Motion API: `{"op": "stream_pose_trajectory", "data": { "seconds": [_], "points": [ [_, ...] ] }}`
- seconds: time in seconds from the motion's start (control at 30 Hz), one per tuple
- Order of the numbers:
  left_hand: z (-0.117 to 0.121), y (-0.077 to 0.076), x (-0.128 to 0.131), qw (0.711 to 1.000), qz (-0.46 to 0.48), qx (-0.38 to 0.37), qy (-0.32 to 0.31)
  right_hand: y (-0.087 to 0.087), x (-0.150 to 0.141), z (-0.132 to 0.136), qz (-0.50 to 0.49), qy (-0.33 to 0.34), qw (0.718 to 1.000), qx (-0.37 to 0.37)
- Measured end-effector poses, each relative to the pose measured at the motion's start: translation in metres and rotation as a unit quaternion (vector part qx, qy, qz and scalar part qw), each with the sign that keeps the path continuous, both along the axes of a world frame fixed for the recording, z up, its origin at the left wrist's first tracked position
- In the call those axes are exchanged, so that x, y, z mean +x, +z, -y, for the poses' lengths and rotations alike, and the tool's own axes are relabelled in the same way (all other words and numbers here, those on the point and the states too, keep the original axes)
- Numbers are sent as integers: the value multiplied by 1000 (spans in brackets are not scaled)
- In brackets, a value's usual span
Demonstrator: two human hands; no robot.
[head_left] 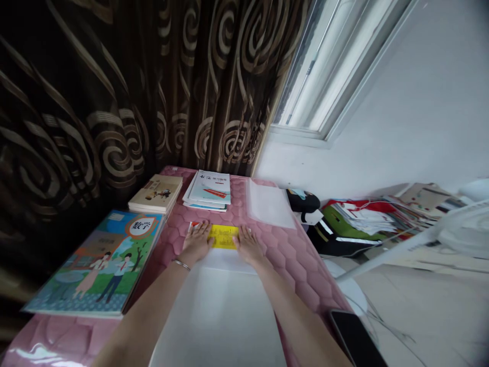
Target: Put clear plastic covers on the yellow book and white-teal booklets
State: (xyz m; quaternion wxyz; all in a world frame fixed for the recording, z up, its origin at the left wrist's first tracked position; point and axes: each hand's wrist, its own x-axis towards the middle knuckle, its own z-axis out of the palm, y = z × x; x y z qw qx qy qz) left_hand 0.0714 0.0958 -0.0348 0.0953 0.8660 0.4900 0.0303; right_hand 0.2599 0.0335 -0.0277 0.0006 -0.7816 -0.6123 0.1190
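Note:
My left hand [196, 240] and my right hand [248, 243] both lie flat, fingers stretched out, on a yellow booklet [223, 237] that rests on the pink quilted tabletop [168, 239]. The left hand covers the booklet's left edge, the right hand its right edge. A thin bracelet circles my left wrist. A long white sheet [219, 311] runs from under the booklet toward me, between my forearms.
A large illustrated textbook [99, 262] lies at the left. Farther back sit a beige book [156, 193], a stack of blue-and-white books [209, 189] and a clear plastic sleeve [269, 204]. A dark phone [355, 339] rests at the table's right edge. Paper piles [367, 214] and a white fan [458, 229] stand at the right, a patterned curtain behind.

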Motion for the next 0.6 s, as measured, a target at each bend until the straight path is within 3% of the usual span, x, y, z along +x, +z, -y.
{"op": "stream_pose_trajectory", "data": {
  "seconds": [0.17, 0.33, 0.43, 0.5, 0.6],
  "points": [
    [-1, 3, -4, 999, -4, -3, 33, -1, 11, 3, 13, -13, 1000, -9],
    [-6, 9, -22, 993, -15, 10, 116, -4, 8, 3, 11, -11, 1000, 5],
    [-4, 11, -19, 983, -36, 33, 178, -7, 8, 3, 18, -5, 1000, 12],
    [4, 12, -4, 985, -40, 35, 165, -9, 9, 3, 19, -3, 1000, 12],
    [23, 10, 31, 998, -17, 16, 49, -13, 11, 2, 25, -2, 1000, 15]
  ]
}}
